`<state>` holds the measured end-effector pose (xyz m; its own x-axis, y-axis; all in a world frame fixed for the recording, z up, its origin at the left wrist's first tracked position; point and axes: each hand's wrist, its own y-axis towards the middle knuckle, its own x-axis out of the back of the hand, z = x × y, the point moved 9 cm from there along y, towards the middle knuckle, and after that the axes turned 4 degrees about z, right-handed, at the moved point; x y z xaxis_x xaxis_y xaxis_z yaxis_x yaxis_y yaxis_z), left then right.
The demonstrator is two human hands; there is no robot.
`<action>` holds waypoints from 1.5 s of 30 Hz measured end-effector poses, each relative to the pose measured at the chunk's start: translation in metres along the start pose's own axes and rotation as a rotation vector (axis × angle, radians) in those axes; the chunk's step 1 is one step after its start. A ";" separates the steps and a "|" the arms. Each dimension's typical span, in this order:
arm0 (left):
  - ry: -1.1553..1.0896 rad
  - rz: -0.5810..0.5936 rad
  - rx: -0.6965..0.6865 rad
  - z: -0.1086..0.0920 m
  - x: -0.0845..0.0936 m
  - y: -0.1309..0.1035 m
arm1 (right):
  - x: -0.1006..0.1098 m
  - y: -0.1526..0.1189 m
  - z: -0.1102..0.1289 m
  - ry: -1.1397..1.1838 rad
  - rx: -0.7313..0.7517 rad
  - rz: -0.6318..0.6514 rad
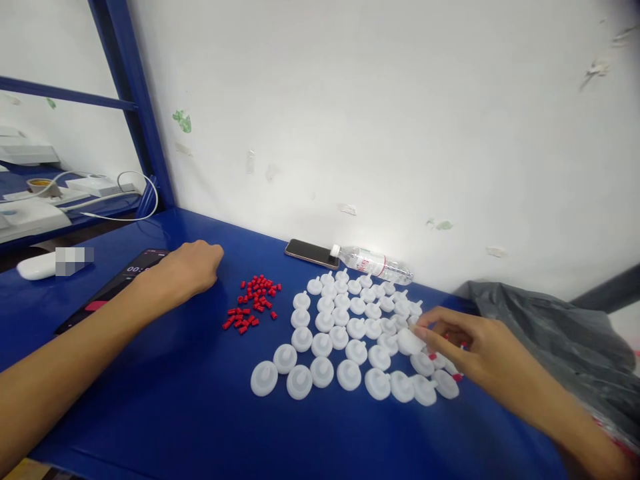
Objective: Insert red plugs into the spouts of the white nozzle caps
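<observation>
My right hand (pixel 467 343) pinches a white round plastic piece (pixel 411 341) between thumb and fingertips, at the right side of the spread. Rows of similar white discs with short spouts (pixel 349 375) lie across the blue table. A few pieces beside my right hand have red tips (pixel 457 378). My left hand (pixel 193 270) is closed, back of the hand up, above the table between the lit phone and the red pieces; what its fingers hold, if anything, is hidden. Small red cylindrical caps (pixel 257 293) lie in a loose pile left of the discs.
A dark phone (pixel 311 253) and a clear plastic bottle (pixel 380 264) lie along the wall. Under my left forearm is a lit phone (pixel 123 283), with a white object (pixel 37 267) beside it. A grey plastic bag (pixel 525 320) hangs at the right edge. Blue shelving (pixel 133 100) stands left.
</observation>
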<state>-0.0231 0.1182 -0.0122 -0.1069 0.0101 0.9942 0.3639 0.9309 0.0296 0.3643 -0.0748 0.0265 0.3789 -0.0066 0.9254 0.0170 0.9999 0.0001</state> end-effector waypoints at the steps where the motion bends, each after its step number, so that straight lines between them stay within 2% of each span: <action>1: 0.030 0.019 0.031 -0.001 0.000 0.000 | 0.000 0.000 0.000 -0.003 0.000 0.002; 3: 0.077 0.050 0.068 -0.010 0.002 -0.002 | -0.001 0.000 0.000 -0.002 0.001 0.008; 8: 0.050 0.121 0.049 -0.040 0.009 -0.012 | -0.005 0.001 -0.001 0.001 0.000 0.018; 12: -0.035 0.146 0.015 -0.048 0.011 -0.010 | -0.001 0.000 0.004 -0.021 0.026 -0.035; 14: -0.057 0.095 0.030 -0.045 0.018 -0.008 | 0.002 0.000 0.007 -0.013 0.039 -0.074; 17: -0.094 -0.075 0.063 -0.043 0.035 -0.007 | 0.003 0.000 0.008 0.117 0.040 -0.113; 20: -0.151 -0.204 0.039 -0.052 0.048 -0.012 | 0.000 0.001 0.014 0.247 0.075 -0.132; 24: -0.208 -0.266 -0.139 -0.083 0.050 -0.019 | -0.008 0.001 0.034 0.224 0.167 -0.157; 29: -0.168 -0.388 -0.520 -0.139 0.044 -0.048 | -0.021 -0.008 0.075 0.065 0.386 -0.282; 33: -0.114 -0.385 -0.820 -0.185 0.029 -0.087 | -0.034 -0.021 0.106 0.041 0.583 -0.356; 37: -0.064 -0.388 -0.983 -0.212 0.019 -0.114 | -0.042 -0.027 0.120 0.109 0.656 -0.339; 40: -0.114 -0.323 -1.008 -0.217 0.016 -0.118 | -0.045 -0.028 0.125 0.124 0.679 -0.329; 45: -0.519 -0.039 -0.858 -0.213 0.014 -0.105 | -0.043 -0.035 0.130 0.033 0.719 -0.416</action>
<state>0.1343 -0.0576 0.0201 -0.4489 0.3341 0.8288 0.8738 0.3581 0.3290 0.2269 -0.1078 0.0362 0.4995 -0.3670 0.7847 -0.4292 0.6820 0.5922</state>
